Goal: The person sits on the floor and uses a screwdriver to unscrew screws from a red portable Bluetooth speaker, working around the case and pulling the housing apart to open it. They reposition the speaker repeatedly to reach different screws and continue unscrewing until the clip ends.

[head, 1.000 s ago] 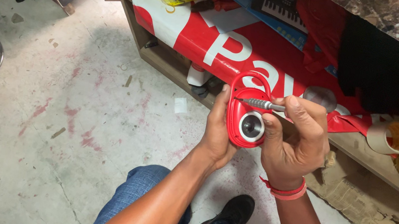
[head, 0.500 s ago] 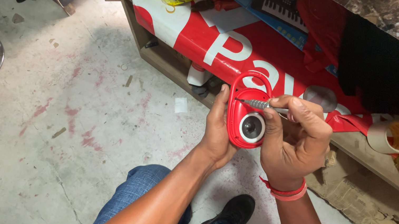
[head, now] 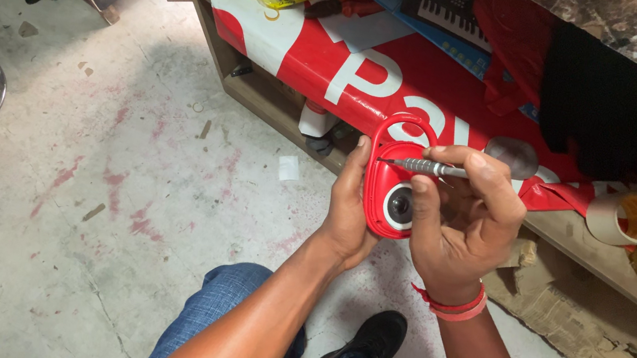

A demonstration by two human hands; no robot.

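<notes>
From the head cam, you're mid-job: the red gadget (head: 391,184) with the round lens is in one piece, held up in front of the shelf (head: 582,238), screwdriver (head: 423,167) tip at its upper left edge. Your left hand (head: 349,209) wraps its side, fingers curled tight; your right hand (head: 462,214) pinches the driver, thumb near the lens.

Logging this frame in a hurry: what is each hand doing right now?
Left hand: closed around the red device, holding it.
Right hand: closed on a small screwdriver, tip against the device's top.
</notes>
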